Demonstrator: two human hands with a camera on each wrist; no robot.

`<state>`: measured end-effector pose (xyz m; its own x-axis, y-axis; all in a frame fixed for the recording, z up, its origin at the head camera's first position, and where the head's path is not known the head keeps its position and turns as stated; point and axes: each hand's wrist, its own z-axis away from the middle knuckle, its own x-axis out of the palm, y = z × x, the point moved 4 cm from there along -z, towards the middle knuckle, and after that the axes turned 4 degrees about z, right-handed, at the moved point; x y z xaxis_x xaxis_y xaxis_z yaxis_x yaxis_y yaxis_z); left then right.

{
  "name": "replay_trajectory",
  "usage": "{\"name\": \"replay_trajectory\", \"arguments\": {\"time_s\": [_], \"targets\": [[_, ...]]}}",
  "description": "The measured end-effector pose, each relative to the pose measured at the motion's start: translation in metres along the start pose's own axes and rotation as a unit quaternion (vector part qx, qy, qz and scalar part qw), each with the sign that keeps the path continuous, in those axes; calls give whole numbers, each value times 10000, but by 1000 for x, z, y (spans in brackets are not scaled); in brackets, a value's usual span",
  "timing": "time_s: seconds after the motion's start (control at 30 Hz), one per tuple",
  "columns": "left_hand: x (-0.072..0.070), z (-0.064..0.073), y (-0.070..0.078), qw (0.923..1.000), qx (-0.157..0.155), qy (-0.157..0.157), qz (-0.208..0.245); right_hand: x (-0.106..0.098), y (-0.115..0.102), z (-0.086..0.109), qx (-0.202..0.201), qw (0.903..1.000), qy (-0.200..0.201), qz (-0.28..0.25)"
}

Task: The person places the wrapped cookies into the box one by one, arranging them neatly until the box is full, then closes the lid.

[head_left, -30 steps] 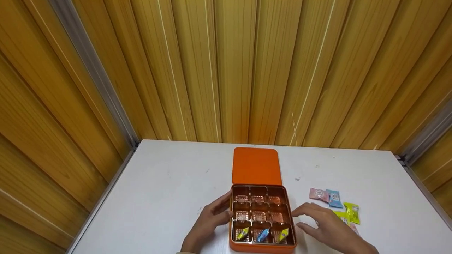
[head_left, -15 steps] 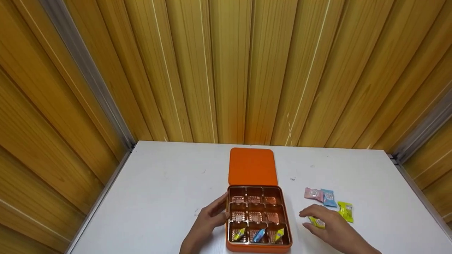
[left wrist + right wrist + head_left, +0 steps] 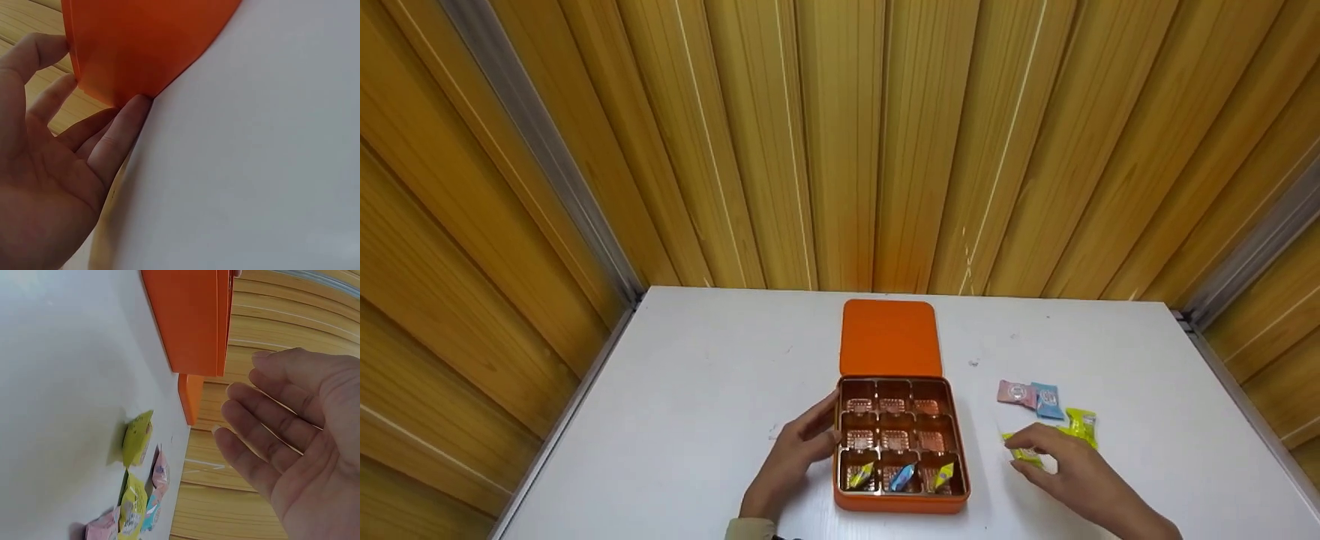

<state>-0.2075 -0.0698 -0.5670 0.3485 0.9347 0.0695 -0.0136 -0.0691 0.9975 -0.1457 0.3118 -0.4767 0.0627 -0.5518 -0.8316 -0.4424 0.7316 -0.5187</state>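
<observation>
An orange tin [image 3: 901, 505] lies with its lid [image 3: 889, 337] folded back, its brown tray divided into compartments. The nearest row holds a yellow candy [image 3: 861, 475], a blue candy [image 3: 903, 477] and another yellow candy [image 3: 944, 475]. My left hand [image 3: 793, 459] touches the tin's left side with its fingertips and thumb, as the left wrist view also shows [image 3: 62, 163]. To the right of the tin, my right hand [image 3: 1069, 465] hovers with curved fingers and thumb apart beside a yellow-green wrapped candy [image 3: 1021, 451]. Its palm [image 3: 320, 455] holds nothing in the right wrist view.
Beyond the right hand lie a pink candy [image 3: 1015, 393], a blue candy [image 3: 1048, 400] and a yellow-green candy [image 3: 1082, 426]. Another pink candy [image 3: 104, 526] shows in the right wrist view. Wood-patterned walls [image 3: 840, 150] enclose the white table [image 3: 720, 375].
My right hand has drawn away from the tin's right side to the yellow-green candy. The left hand stays at the tin. The head view has shifted slightly.
</observation>
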Motion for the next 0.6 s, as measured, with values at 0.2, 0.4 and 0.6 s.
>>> {"name": "replay_trajectory", "arguments": {"time_s": [0.2, 0.4, 0.6], "targets": [[0, -9, 4, 10000, 28, -39, 4, -8, 6, -3, -133, 9995, 220, 190], [1, -7, 1, 10000, -2, -44, 20, -10, 15, -5, 694, 9966, -431, -82], [2, 2, -1, 9999, -5, 100, 57, -17, 20, -7, 813, 9961, -331, 57]]}}
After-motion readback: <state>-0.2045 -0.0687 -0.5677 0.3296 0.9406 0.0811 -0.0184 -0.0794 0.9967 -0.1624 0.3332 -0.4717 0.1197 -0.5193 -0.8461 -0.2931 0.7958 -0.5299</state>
